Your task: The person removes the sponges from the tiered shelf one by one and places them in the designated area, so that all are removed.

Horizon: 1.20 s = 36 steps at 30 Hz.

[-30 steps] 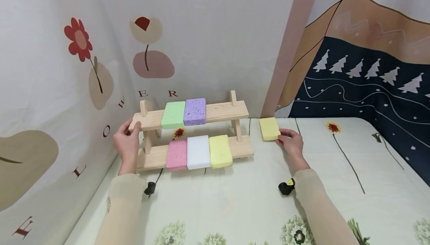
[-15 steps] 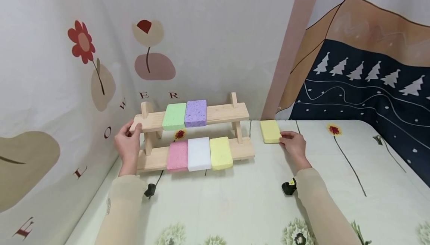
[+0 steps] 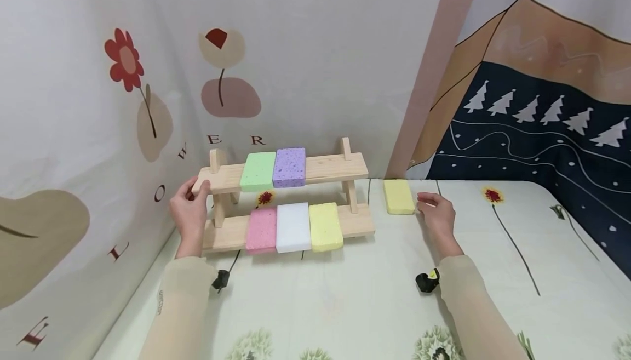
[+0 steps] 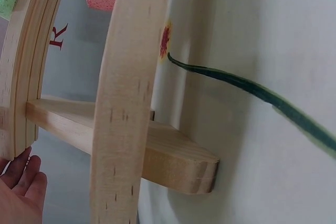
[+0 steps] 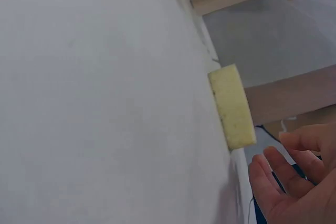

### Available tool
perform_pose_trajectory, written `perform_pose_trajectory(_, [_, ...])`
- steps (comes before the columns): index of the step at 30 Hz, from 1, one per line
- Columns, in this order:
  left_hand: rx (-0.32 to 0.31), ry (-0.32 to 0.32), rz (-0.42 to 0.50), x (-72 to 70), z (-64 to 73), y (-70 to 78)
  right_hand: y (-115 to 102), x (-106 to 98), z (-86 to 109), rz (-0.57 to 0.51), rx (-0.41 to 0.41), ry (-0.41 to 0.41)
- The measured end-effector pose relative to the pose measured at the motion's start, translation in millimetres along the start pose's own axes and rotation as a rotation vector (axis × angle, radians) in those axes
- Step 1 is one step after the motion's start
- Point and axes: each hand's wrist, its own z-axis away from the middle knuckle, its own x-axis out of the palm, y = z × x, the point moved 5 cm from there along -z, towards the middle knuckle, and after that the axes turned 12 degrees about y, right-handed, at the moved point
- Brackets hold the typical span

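Observation:
A two-tier wooden rack [image 3: 231,233] stands near the back wall. My left hand [image 3: 189,206] pinches the left end of its upper board, thumb on top; in the left wrist view, fingertips [image 4: 23,174] show at that board's end. On the upper board lie a green sponge [image 3: 258,171] and a purple sponge [image 3: 289,167], side by side. The lower board holds a pink sponge [image 3: 262,229], a white sponge [image 3: 293,227] and a yellow sponge [image 3: 326,226]. Right of the rack, another yellow sponge [image 3: 399,196] lies on the table. Just beside it is my right hand [image 3: 437,215], relaxed and holding nothing.
A pale cloth with printed flowers covers the table [image 3: 345,300]. Printed curtains [image 3: 320,64] rise directly behind the rack and along the left side. A dark curtain panel with trees [image 3: 532,130] hangs at the right. Small black devices sit at both wrists.
My right hand has let go of the loose yellow sponge and drawn slightly to the right, leaving a small gap. My left hand keeps its grip on the rack.

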Motion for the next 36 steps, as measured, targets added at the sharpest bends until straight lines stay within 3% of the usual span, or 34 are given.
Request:
perform_pose_trajectory(4, [-0.016, -0.006, 0.011, 1.5, 1.3, -1.4, -10.6, -3.0, 3.5, -0.06, 0.009, 0.012])
perform_pose_trajectory(9, [-0.013, -0.009, 0.012, 2.3, 1.3, 1.2, -29.0, -2.2, 9.3, -0.207, 0.009, 0.019])
perform_pose_trajectory(14, [-0.019, -0.015, 0.011, 3.0, 2.3, 2.1, -55.2, 3.6, 21.0, -0.336, -0.005, -0.044])
perform_pose_trajectory(25, [-0.024, -0.006, 0.017, 2.1, 2.3, 2.1, -110.6, 41.6, 55.5, -0.448, -0.089, -0.21])
perform_pose_trajectory(36, [-0.028, 0.006, 0.039, 2.7, 3.0, -0.5, -143.8, 83.8, 92.3, -0.529, -0.111, -0.354])
